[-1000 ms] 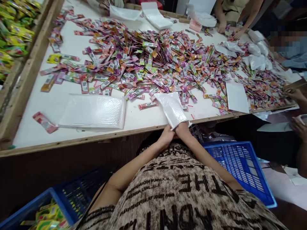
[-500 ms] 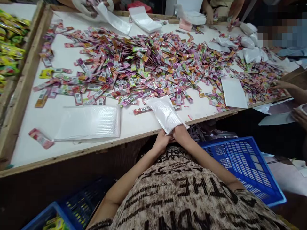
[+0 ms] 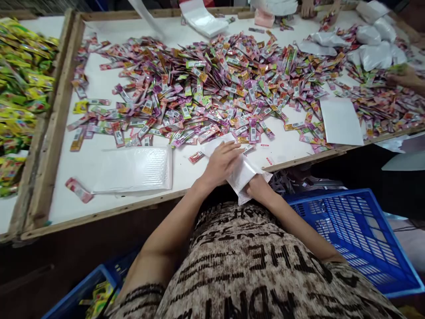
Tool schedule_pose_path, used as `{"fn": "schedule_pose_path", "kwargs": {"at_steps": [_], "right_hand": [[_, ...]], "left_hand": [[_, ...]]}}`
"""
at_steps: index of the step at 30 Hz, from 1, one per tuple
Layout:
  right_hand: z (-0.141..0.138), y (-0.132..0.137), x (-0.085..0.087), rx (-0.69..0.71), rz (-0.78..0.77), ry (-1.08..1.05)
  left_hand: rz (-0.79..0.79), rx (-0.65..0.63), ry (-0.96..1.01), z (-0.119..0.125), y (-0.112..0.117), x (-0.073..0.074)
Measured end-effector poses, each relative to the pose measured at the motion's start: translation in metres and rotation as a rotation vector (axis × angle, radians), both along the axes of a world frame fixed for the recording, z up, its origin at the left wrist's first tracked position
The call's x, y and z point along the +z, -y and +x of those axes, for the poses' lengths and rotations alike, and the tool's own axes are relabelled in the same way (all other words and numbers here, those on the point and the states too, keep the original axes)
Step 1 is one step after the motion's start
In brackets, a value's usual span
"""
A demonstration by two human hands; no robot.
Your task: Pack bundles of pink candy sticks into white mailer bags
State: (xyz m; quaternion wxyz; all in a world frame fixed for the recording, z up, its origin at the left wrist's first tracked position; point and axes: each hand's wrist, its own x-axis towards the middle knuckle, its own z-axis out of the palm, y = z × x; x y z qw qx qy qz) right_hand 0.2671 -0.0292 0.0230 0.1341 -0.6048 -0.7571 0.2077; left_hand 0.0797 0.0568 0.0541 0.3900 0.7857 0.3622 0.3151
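Observation:
A white padded envelope (image 3: pixel 245 170) lies slanted across the table's near edge, its mouth end toward me. My left hand (image 3: pixel 222 163) rests flat on its upper part, fingers stretched out and pressing on it. At the mouth end my right hand (image 3: pixel 259 187) grips the envelope, its fingers mostly hidden by the white film. Just beyond the envelope spreads a big heap of small colourful candy packets (image 3: pixel 212 84). A single red packet (image 3: pixel 195 157) lies beside the envelope's far left corner.
Another flat bubble envelope (image 3: pixel 136 170) lies left, beside a pink packet (image 3: pixel 79 189). A white sheet (image 3: pixel 341 122) and filled white bags (image 3: pixel 375 55) are right. A wooden rim (image 3: pixel 109 210) edges the table. Yellow packets (image 3: pixel 23 102) fill the left section. A blue crate (image 3: pixel 355 239) stands below right.
My left hand has moved from the envelope's near end up onto its top and flattened. My right hand stays at the near end. The camera view has shifted left.

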Motion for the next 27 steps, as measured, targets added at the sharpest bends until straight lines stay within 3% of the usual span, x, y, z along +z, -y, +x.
{"fn": "schedule_pose_path", "kwargs": {"at_steps": [3,5,7,10,13,15,17,19,22,24,27], "right_hand": [[0.029,0.010,0.001,0.070,0.039,-0.019],[0.053,0.013,-0.004,0.054,0.111,-0.044],[0.076,0.014,-0.012,0.014,0.189,-0.095],[0.097,0.008,-0.021,0.043,0.255,-0.151],[0.100,-0.002,-0.021,0.088,0.258,-0.124],[0.097,-0.003,-0.018,0.114,0.255,-0.102],[0.099,0.007,-0.018,0.128,0.249,-0.105],[0.112,0.029,-0.025,0.077,0.205,-0.113],[0.152,0.070,-0.041,-0.223,0.036,-0.066],[0.177,0.087,-0.044,-0.433,-0.034,-0.029],[0.174,0.074,-0.029,-0.532,0.055,-0.065]], "left_hand": [[0.254,-0.147,-0.173,0.024,-0.017,-0.036],[0.360,-0.178,-0.263,0.033,-0.019,-0.052],[0.458,-0.203,-0.324,0.032,-0.016,-0.056],[0.590,-0.314,-0.381,0.014,-0.005,-0.049],[0.616,-0.481,-0.395,-0.017,0.014,-0.046],[0.604,-0.519,-0.397,-0.032,0.028,-0.051],[0.608,-0.470,-0.403,-0.037,0.039,-0.061],[0.621,-0.342,-0.394,-0.032,0.046,-0.070],[0.649,-0.106,-0.315,-0.016,0.051,-0.080],[0.677,-0.025,-0.232,-0.009,0.053,-0.083],[0.702,-0.042,-0.138,-0.006,0.058,-0.086]]}}
